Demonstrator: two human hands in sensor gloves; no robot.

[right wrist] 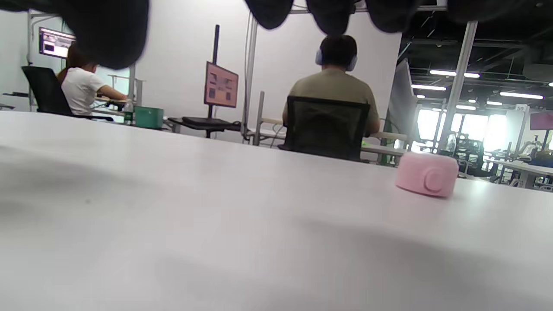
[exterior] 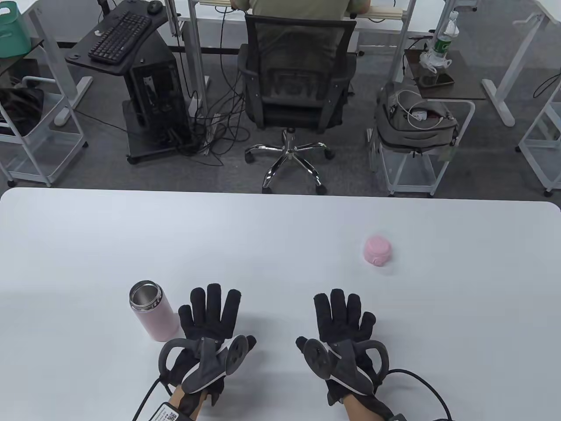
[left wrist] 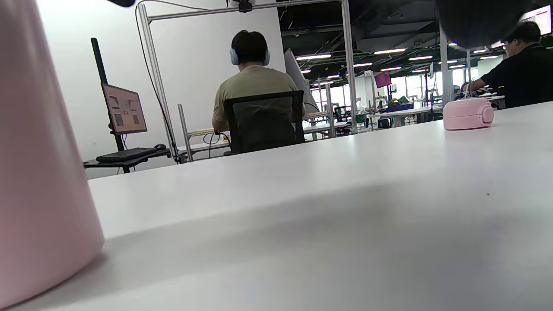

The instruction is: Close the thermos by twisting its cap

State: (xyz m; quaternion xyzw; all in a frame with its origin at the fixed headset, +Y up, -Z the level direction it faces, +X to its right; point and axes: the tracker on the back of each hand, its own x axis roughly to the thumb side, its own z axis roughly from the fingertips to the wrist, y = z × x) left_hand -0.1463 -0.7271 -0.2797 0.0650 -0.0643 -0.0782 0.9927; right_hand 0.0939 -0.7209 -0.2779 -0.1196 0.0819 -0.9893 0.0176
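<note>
Two gloved hands lie flat on a white table (exterior: 280,228) with the job not yet begun. Farthest left, toward the near-left part of the tabletop, the pink thermos (exterior: 151,311) stands upright with its steel mouth open; in the left wrist view its wall fills the left edge of the frame. Just beside it to the right, the left hand (exterior: 210,320) rests palm down, fingers spread apart and holding nothing, the little finger close to the flask though contact cannot be confirmed. Near the table's near edge at centre-right, the right hand (exterior: 344,324) lies the same way, fingers splayed and empty. Farther right and deeper toward the far edge, the pink cap (exterior: 377,250) sits alone, well apart from both hands and the thermos.

The risks appear to lie in the gap between the parts. A careless sweep of the left hand could knock the tall, open flask over. The rounded cap, with its side button, could roll or slip from a loose pinch. Set down crooked, it would likely cross-thread rather than seat, and twisting without the left hand steadying the body would probably just spin the flask.
</note>
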